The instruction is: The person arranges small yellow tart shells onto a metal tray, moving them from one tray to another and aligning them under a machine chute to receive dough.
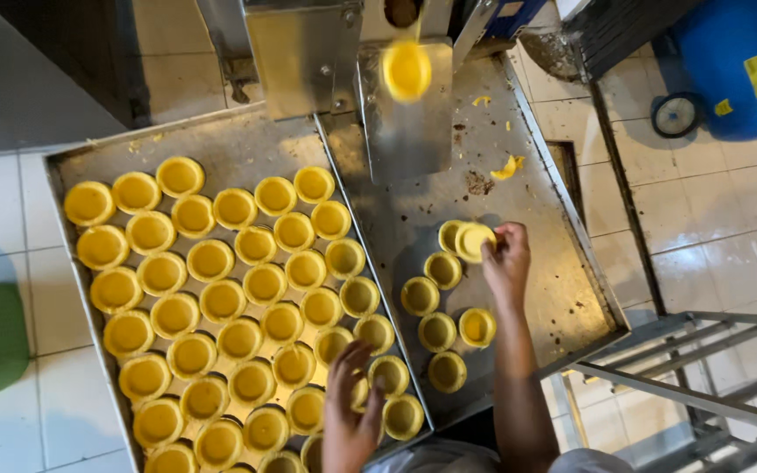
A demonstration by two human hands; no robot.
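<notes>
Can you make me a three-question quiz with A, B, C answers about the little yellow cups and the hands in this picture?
1. Where is the right hand?
A. over the smaller tray
B. on the floor
C. on the blue tank

2. What colour are the cups?
A. red
B. yellow
C. white

3. How is the big tray on the left?
A. bare
B. upside down
C. nearly full of cups

Answers: 1 A, the right hand holds a cup above that tray. 2 B, every cup is yellow. 3 C, cups fill it in rows, and the left hand touches its near end.
</notes>
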